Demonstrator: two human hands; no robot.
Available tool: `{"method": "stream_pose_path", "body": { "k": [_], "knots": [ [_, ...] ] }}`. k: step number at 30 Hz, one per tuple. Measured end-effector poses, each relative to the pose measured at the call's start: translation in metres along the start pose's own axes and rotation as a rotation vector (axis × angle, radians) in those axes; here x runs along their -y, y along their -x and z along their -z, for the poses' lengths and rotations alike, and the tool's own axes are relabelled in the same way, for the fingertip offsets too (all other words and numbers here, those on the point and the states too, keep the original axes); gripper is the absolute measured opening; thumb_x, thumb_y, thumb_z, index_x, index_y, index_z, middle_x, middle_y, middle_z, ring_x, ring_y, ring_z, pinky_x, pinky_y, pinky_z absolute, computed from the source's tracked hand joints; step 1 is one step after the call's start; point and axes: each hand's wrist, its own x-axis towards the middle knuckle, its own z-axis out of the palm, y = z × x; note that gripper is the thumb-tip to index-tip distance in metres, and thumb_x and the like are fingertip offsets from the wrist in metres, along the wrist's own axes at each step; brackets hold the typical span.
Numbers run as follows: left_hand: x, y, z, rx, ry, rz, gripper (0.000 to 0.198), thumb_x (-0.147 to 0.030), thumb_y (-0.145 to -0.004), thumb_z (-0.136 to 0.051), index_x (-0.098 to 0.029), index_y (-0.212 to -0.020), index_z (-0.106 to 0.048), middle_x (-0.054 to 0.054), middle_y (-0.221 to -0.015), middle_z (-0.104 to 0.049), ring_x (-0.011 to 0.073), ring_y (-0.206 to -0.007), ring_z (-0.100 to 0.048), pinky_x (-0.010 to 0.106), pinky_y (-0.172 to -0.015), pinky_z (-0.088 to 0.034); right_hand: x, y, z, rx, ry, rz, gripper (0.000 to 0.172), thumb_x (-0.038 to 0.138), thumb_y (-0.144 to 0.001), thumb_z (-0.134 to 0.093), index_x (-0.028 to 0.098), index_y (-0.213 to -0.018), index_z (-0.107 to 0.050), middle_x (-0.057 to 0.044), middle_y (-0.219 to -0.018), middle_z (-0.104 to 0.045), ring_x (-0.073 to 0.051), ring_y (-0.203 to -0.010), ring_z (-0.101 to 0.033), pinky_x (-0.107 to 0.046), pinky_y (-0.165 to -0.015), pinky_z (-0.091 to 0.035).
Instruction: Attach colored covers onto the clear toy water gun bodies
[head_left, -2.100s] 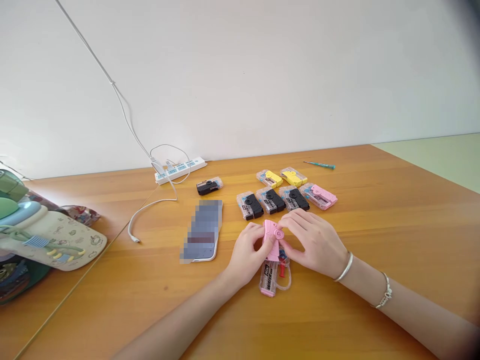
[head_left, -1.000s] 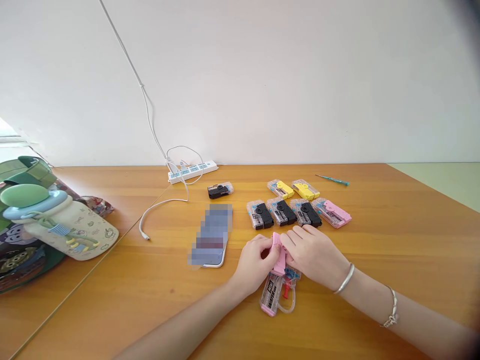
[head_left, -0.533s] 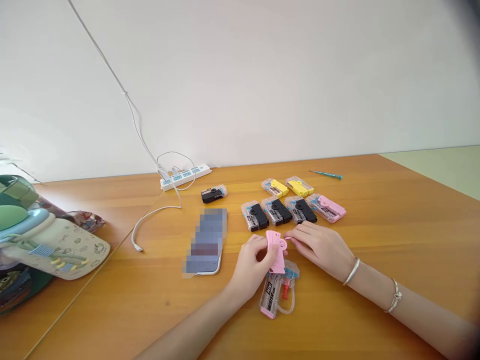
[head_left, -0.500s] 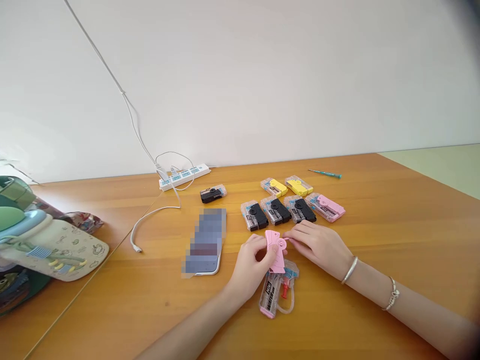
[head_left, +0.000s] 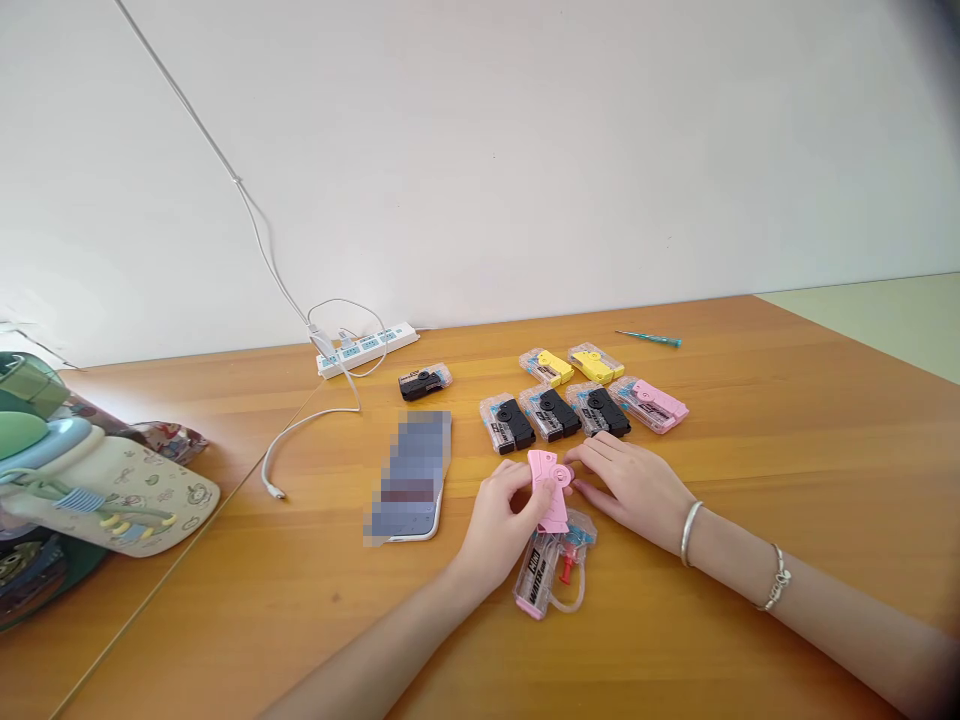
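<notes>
A pink plastic cover [head_left: 550,508] with a round hinge disc is pinched between the thumb and fingers of my left hand [head_left: 496,515]. The fingertips of my right hand [head_left: 630,485] close on the edge of the cover at the disc; whether a small separate piece sits between them is hidden. Just below the cover lies a clear toy water gun [head_left: 537,580] with a pink base, a red trigger and a looped clear guard. The cover overlaps its top end, and I cannot tell whether they are joined.
Beyond my hands lie several folded water guns: black [head_left: 551,413], yellow [head_left: 598,364] and pink [head_left: 652,407]. Another black one [head_left: 425,382] is apart, near a power strip [head_left: 367,349]. A phone [head_left: 409,475], white cable [head_left: 311,421], teal screwdriver [head_left: 651,339] and cream bottle [head_left: 142,490] are around.
My right fingertips have come in against the cover's round disc; a thin pink bit seen between them before is now hidden. The whole view has shifted slightly.
</notes>
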Motion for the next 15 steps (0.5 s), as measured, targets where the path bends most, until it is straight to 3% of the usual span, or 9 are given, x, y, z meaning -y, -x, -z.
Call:
{"method": "stream_pose_path", "body": {
  "k": [5,8,15],
  "knots": [
    [0.0009,-0.0002,0.0002,0.002,-0.007,0.0,0.032,-0.034,-0.09,-0.041,-0.02,-0.08,-0.068,0.002,-0.077,-0.066,0.0188,-0.08,-0.054,0.028,-0.074,-0.04,0.0023,-0.0012,-0.0008,0.019,0.022,0.016,0.019,0.02,-0.091,-0.04,0.019,-0.097,-0.058,-0.007,-0.084,-0.06,-0.02,-0.082,-0.054,-0.032,-0.067,-0.046],
    [0.0008,-0.0008,-0.0003,0.009,-0.014,-0.003,0.032,-0.034,-0.09,-0.041,-0.02,-0.079,-0.068,0.002,-0.077,-0.065,0.0186,-0.079,-0.053,0.028,-0.074,-0.04,0.0019,-0.0014,-0.0004,0.024,-0.051,-0.033,0.013,0.021,-0.09,-0.043,0.02,-0.09,-0.056,-0.006,-0.084,-0.06,-0.02,-0.081,-0.054,-0.032,-0.067,-0.046],
    [0.0006,-0.0005,0.0001,-0.014,0.03,0.027,0.032,-0.035,-0.089,-0.04,-0.019,-0.078,-0.066,0.003,-0.077,-0.064,0.0188,-0.078,-0.053,0.028,-0.071,-0.04,0.0055,-0.0031,0.0051,-0.064,-0.528,-0.32,0.009,0.028,-0.088,-0.045,0.022,-0.081,-0.046,-0.001,-0.081,-0.057,-0.015,-0.074,-0.056,-0.027,-0.058,-0.044]
  ]
}}
